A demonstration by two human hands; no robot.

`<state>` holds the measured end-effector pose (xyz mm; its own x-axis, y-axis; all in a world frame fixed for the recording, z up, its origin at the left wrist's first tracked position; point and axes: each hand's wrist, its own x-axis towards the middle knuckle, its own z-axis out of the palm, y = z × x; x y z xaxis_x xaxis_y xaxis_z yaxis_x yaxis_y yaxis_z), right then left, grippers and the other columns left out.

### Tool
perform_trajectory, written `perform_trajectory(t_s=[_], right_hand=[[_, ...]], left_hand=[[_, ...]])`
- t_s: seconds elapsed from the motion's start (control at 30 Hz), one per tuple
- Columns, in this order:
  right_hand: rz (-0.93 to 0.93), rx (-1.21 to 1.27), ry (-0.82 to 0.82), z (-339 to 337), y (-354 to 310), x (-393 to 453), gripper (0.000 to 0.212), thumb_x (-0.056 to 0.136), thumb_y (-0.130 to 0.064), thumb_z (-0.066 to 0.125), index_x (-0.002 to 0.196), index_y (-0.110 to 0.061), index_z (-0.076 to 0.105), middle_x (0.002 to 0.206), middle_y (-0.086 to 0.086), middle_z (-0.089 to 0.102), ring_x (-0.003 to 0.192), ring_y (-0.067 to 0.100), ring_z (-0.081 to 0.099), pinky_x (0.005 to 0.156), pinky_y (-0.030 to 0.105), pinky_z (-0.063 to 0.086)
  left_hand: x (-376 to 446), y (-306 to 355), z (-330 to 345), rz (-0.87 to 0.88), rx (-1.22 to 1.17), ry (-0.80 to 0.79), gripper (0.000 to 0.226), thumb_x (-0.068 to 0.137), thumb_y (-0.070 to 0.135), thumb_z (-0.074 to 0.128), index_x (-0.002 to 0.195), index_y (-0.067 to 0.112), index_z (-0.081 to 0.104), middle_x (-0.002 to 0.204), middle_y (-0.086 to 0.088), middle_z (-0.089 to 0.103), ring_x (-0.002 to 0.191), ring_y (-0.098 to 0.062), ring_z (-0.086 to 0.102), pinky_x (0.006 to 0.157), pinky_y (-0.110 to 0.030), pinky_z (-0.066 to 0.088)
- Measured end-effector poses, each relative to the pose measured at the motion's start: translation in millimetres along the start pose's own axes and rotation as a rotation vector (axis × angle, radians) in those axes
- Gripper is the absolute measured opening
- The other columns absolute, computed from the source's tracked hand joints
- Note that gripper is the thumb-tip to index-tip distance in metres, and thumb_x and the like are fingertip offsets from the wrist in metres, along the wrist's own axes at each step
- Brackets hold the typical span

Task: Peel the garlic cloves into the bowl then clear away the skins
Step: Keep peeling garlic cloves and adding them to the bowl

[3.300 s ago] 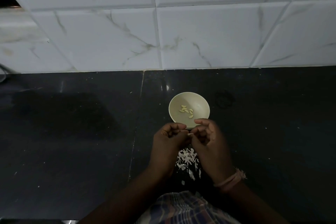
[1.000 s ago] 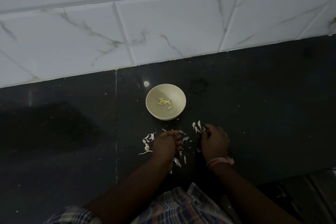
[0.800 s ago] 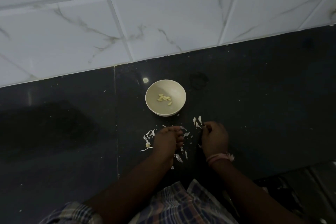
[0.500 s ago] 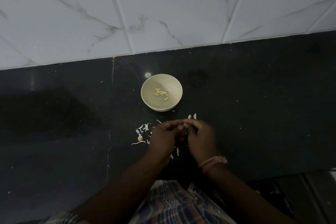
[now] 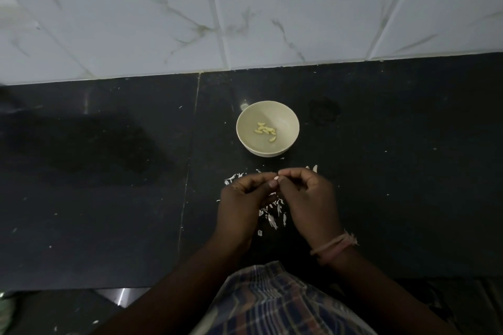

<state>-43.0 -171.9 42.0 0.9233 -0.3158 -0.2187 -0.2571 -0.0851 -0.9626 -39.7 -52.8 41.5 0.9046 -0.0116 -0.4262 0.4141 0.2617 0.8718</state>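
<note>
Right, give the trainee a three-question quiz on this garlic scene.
1. True or false: the bowl holds peeled cloves.
2. Where do the skins lie? A in the bowl, B on the counter, C on the wall tiles.
3. What small pale thing do the left hand and right hand pinch together?

Key: 1 true; 2 B; 3 a garlic clove, near side of the bowl.

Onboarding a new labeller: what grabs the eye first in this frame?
The pale bowl on the dark counter, a few peeled garlic cloves in its bottom, stands out most. Just in front of it the left hand and right hand meet fingertip to fingertip, pinching a small pale piece. White skins lie scattered on the counter under and around the hands.
</note>
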Motion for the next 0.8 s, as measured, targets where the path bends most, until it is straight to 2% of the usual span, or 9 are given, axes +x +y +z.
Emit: perform_trajectory(t_s=[0.1,0.23,0.37,0.5,0.63,0.8], right_hand=[[0.007,0.011,-0.002,4.6,-3.6,-0.3,0.010,0.088,-0.003,0.070,0.088,-0.012,0.075,0.079,0.000,0.076,0.076,0.010,0.073,0.071,0.022,0.058],[0.049,0.046,-0.030,5.7,-9.2,-0.6,0.008,0.087,-0.004,0.069,0.089,-0.011,0.074,0.077,0.001,0.076,0.075,0.012,0.073,0.070,0.022,0.058],[0.067,0.017,-0.055,6.9,-11.2,1.4,0.008,0.087,-0.007,0.069,0.089,-0.012,0.075,0.076,0.003,0.076,0.072,0.014,0.073,0.065,0.022,0.057],[0.075,0.027,-0.085,2.4,-12.9,4.3,0.012,0.089,-0.005,0.066,0.086,-0.012,0.075,0.074,0.003,0.076,0.069,0.013,0.072,0.063,0.021,0.056],[0.068,0.001,-0.070,3.1,-13.5,4.9,0.007,0.087,-0.009,0.069,0.086,-0.012,0.075,0.074,0.004,0.076,0.069,0.014,0.072,0.063,0.023,0.056],[0.069,-0.082,-0.090,4.0,-12.1,5.2,0.005,0.086,-0.013,0.071,0.086,-0.014,0.076,0.074,0.002,0.075,0.069,0.014,0.071,0.061,0.020,0.054]], left_hand=[[-1.5,3.8,-2.2,0.023,-0.005,-0.017,0.016,0.092,0.001,0.068,0.099,0.007,0.080,0.100,-0.019,0.077,0.100,-0.037,0.074,0.092,-0.043,0.058],[-2.8,8.0,-5.9,0.090,0.067,-0.013,0.016,0.092,0.000,0.068,0.101,0.006,0.079,0.097,-0.014,0.078,0.097,-0.029,0.075,0.086,-0.033,0.059],[-3.6,8.5,-5.4,0.106,0.075,0.005,0.015,0.091,0.003,0.070,0.102,0.007,0.080,0.096,-0.013,0.079,0.096,-0.029,0.076,0.088,-0.035,0.060],[-4.3,11.3,-2.1,0.118,0.117,0.049,0.014,0.090,0.005,0.073,0.102,0.008,0.080,0.092,-0.009,0.080,0.090,-0.023,0.077,0.080,-0.028,0.059],[-8.6,19.4,0.8,0.155,0.177,0.067,0.011,0.089,0.004,0.074,0.096,0.010,0.081,0.084,-0.003,0.079,0.080,-0.014,0.077,0.067,-0.018,0.056],[-12.1,18.4,-3.7,0.215,0.251,0.077,0.014,0.088,0.003,0.074,0.092,0.015,0.081,0.082,0.004,0.079,0.078,-0.008,0.076,0.065,-0.014,0.054]])
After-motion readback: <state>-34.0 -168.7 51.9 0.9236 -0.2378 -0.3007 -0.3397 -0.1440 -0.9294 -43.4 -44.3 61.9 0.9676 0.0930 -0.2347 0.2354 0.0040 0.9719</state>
